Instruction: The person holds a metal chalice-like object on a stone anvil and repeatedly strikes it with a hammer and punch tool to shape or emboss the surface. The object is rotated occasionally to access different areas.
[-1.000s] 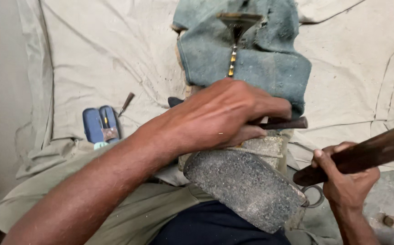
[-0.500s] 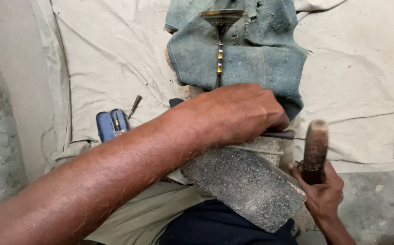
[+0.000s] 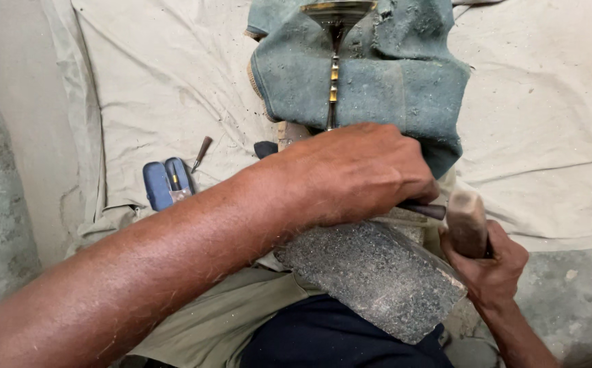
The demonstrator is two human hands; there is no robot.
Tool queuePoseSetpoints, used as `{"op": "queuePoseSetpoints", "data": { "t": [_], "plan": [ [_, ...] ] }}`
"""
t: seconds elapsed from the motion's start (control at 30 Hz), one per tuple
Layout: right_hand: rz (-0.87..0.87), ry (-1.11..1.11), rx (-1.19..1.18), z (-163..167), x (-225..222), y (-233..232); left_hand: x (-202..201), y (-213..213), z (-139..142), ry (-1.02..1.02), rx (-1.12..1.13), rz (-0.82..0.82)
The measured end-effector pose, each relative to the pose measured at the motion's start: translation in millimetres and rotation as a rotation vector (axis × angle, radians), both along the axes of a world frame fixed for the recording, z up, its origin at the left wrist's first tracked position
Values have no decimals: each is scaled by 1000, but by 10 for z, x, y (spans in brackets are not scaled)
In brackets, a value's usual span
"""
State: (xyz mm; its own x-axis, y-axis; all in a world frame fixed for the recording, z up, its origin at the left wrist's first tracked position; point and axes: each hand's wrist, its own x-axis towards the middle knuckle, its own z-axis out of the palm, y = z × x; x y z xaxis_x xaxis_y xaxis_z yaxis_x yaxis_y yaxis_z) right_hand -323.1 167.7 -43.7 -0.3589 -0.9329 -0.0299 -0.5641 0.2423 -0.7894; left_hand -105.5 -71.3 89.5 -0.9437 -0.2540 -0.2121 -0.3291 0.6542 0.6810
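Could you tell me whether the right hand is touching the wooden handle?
Touching: the head view shows the right hand wrapped around the wooden handle.

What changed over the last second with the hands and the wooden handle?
The right hand swung the wooden handle from pointing out to the right to standing upright beside the grey stone block. The left hand stayed pressed on the dark tool; the blue cloth kept its place.
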Motion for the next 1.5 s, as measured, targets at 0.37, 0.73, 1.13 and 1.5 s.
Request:
{"op": "queuePoseSetpoints", "data": {
  "t": [0.37,0.73,1.13,1.5],
  "plan": [
    [7,-88,141,344,-191,-243,252,53,-51,101,-24,196],
    [107,-412,49,565,-228,-563,667,480,-91,464,6,760],
    [497,328,291,1305,-426,-1391,689,734,-257,424,-15,956],
    [583,466,255,1407,-459,-1612,641,753,-294,413,-162,925]
  ]
}}
